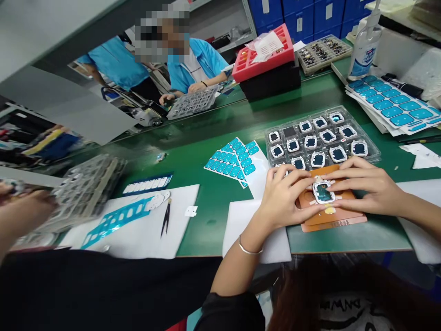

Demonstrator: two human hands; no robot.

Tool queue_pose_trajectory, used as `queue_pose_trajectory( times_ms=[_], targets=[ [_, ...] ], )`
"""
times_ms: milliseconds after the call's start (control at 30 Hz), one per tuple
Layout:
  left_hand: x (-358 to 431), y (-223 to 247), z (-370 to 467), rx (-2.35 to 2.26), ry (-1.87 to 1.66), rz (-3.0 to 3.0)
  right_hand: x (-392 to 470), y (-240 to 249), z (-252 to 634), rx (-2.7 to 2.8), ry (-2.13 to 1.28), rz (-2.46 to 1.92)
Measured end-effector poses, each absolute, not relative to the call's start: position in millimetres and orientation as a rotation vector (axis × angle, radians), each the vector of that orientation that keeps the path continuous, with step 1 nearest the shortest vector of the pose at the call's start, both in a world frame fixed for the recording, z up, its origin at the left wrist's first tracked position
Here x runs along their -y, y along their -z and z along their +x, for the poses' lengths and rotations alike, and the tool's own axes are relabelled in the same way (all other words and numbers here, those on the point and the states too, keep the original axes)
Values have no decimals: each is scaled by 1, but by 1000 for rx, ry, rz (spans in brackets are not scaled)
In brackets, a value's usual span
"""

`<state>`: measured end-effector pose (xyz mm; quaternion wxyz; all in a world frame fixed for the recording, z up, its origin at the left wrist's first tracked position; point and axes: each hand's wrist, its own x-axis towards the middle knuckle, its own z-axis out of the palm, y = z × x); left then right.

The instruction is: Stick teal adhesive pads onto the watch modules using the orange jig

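Note:
A small white-framed part with a dark green centre [323,192] lies on an orange-brown pad [339,223] near the bench's front edge. From its left side, my left hand [287,195] grips the frame between thumb and fingers; a metal bangle is on that wrist. My right hand [367,186] holds the opposite side, fingertips on the frame's edge. Just behind both hands sits a clear plastic tray [370,147] with rows of similar white-framed parts, its front row partly hidden by my fingers.
Sheets of blue stickers [225,161] lie left of the tray, more [392,103] at the right. A pump bottle [365,53] and red tray [265,57] stand behind. Black tweezers [166,218] rest on white foam at left. A neighbour's hands [25,211] are at far left; people sit opposite.

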<state>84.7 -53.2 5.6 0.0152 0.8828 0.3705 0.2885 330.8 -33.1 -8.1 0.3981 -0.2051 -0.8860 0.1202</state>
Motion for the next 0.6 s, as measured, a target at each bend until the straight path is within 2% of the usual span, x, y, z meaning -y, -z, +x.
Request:
queue_pose_trajectory(
  times_ms=[167, 400, 500, 600],
  targets=[
    [52, -4, 86, -1120, -777, 2625, 33, 11, 330, 2241, -300, -533],
    [50, 0, 89, -1037, -955, 2404, 33, 9, 328, 2206, -354, -587],
    [50, 0, 89, -1000, -796, 2497, 35, 12, 326, 2105, -558, -697],
    [40, 0, 77, -1054, -692, 2562, 36, 16, 326, 1915, -941, -731]
  ],
)
